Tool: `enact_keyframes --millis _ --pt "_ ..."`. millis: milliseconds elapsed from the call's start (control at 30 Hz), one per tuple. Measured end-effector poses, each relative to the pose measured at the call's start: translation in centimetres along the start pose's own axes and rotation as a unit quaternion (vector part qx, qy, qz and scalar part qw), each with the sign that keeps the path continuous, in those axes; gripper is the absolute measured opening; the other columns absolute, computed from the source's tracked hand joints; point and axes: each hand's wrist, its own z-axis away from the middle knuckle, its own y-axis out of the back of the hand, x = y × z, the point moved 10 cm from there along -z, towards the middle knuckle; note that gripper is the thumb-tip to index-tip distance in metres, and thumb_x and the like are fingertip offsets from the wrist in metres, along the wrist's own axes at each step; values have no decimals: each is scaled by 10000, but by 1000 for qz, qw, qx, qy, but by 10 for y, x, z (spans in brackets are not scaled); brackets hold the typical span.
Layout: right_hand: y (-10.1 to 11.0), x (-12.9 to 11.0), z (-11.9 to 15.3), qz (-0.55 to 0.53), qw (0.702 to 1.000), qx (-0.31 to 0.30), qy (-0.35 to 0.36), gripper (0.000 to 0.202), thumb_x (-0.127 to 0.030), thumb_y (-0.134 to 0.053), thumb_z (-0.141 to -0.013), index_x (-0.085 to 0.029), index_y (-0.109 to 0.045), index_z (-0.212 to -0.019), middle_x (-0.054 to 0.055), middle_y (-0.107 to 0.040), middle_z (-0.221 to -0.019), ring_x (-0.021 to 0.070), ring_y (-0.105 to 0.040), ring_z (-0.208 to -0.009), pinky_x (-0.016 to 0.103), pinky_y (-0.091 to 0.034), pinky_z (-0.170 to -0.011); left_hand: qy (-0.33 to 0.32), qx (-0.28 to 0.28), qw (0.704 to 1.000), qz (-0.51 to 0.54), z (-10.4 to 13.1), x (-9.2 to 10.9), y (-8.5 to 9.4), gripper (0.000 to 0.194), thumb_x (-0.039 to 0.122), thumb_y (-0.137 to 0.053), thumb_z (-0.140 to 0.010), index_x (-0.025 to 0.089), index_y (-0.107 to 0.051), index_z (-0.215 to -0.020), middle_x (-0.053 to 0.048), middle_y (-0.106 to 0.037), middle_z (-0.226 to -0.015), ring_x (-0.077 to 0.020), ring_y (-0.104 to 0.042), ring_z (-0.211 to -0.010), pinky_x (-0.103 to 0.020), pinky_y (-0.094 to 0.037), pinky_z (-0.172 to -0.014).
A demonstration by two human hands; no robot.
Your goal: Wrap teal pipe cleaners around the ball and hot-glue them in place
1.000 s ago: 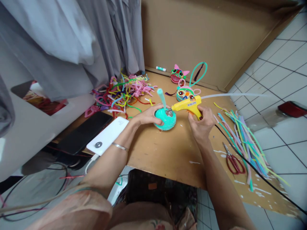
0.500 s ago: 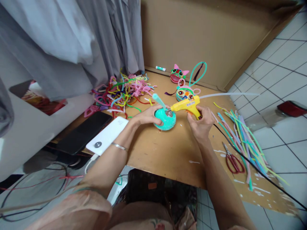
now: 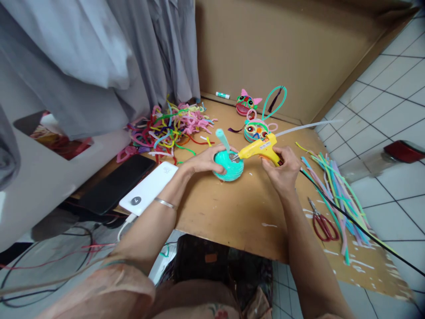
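Your left hand (image 3: 210, 160) is gripping a teal ball (image 3: 230, 172) from its left, low over the table (image 3: 232, 212). Your right hand (image 3: 283, 170) is wrapping a glue gun's (image 3: 259, 148) handle; the barrel is slanting leftward and down, its nozzle pointing at the ball's top, just right of the leaning stem (image 3: 222, 139). Whether they are touching, you cannot tell. Your left hand is sitting nearer the ball. Counting outward: one pair of scissors (image 3: 325, 227) is lying rightward, one power bank (image 3: 149, 188) and one phone (image 3: 116, 184) leftward. Uncountable fuzzy sticks are forming one bundle (image 3: 341, 195) right, one heap (image 3: 179, 126) left. Beyond, two animal heads (image 3: 255, 130) are standing, and one small tube (image 3: 222, 95) is lying by the board (image 3: 265, 53).
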Motion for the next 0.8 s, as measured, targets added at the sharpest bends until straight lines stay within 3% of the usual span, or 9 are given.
enact_keyframes --millis 467,800 --pt "-4 -1 5 18 999 19 -35 160 -300 -684 -780 -210 -616 -894 27 -657 -831 195 -609 -751 340 -498 -692 30 3 1000 9 0 -12 1 773 334 -762 -551 178 -600 -1291 -90 -591 -1367 -309 -549 -1251 -421 -435 -1079" --pt "-4 1 4 -8 999 19 -34 158 -280 -688 -766 -208 -615 -886 21 -647 -825 195 -614 -757 342 -502 -697 27 -2 999 23 1 -9 0 749 302 -769 -556 187 -618 -1280 -89 -598 -1377 -308 -551 -1259 -433 -433 -1087"
